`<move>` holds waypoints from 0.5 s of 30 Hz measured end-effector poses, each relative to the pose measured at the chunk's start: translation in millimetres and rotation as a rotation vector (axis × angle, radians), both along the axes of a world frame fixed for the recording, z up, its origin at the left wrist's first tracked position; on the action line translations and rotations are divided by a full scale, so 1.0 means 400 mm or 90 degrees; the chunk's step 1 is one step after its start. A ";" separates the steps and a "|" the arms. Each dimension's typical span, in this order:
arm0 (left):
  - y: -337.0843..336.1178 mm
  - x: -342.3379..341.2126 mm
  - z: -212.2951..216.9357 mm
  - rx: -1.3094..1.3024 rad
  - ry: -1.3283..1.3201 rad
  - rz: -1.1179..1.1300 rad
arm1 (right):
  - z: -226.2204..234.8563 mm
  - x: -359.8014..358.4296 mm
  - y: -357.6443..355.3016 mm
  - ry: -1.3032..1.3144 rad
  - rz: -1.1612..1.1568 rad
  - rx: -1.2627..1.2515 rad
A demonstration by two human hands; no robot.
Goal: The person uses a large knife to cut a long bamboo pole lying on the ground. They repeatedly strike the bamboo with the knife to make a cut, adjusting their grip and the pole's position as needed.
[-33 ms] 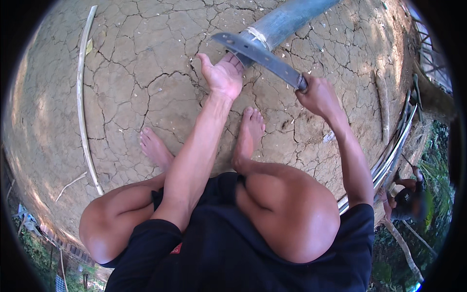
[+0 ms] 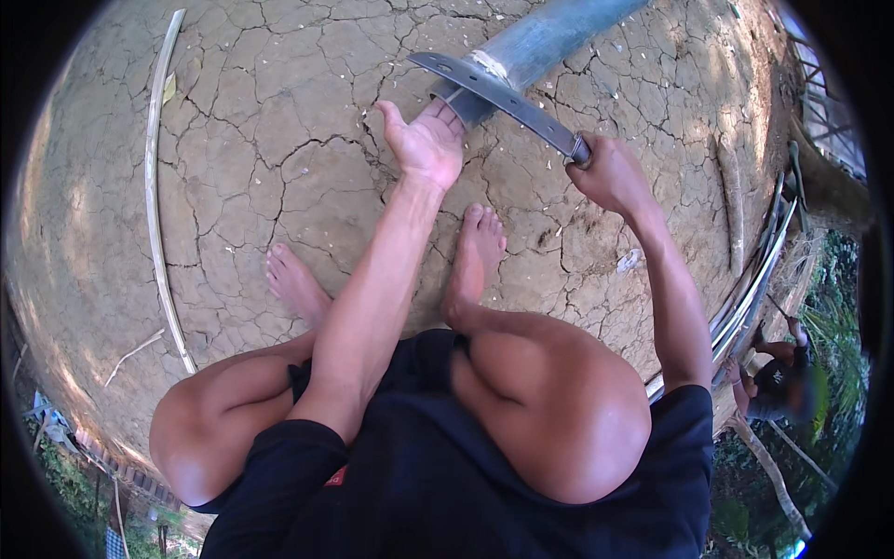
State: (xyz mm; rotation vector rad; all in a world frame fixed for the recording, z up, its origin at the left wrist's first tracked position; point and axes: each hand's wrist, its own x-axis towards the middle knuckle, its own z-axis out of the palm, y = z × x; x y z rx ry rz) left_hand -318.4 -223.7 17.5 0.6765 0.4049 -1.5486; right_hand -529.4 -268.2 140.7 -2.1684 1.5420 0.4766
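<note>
A thick grey-green bamboo pole (image 2: pixel 559 42) runs from the top edge toward me, its cut end nearest my left hand. Pale, scraped bamboo shows in a band around it close to that end. Palm up, my left hand (image 2: pixel 428 144) reaches to the cut end with fingers stretched and thumb spread. Its fingertips are hidden at the bamboo, so I cannot tell whether they are under or inside it. My right hand (image 2: pixel 610 177) is closed around the handle of a machete (image 2: pixel 507 100). The dark, holed blade lies crosswise over the bamboo near its end.
Cracked dry earth (image 2: pixel 279 121) surrounds my bare feet (image 2: pixel 477 252). A long pale strip (image 2: pixel 156 177) lies at the left. On the right are a stick (image 2: pixel 731 205) and a bundle of strips (image 2: pixel 759 270). Another person (image 2: pixel 778 377) is at the far right by greenery.
The machete blade has shifted slightly up and away from me, and its face is turned a little differently. My left hand and the bamboo are almost unchanged.
</note>
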 end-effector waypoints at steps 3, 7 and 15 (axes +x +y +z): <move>0.003 0.011 0.002 -0.003 -0.044 0.022 | -0.008 0.047 0.026 0.010 -0.022 -0.008; -0.012 0.018 0.011 -0.021 -0.004 0.028 | -0.036 0.012 0.053 0.010 0.027 -0.027; 0.019 0.005 0.022 -0.022 -0.044 0.020 | -0.037 -0.016 0.048 0.050 0.050 -0.029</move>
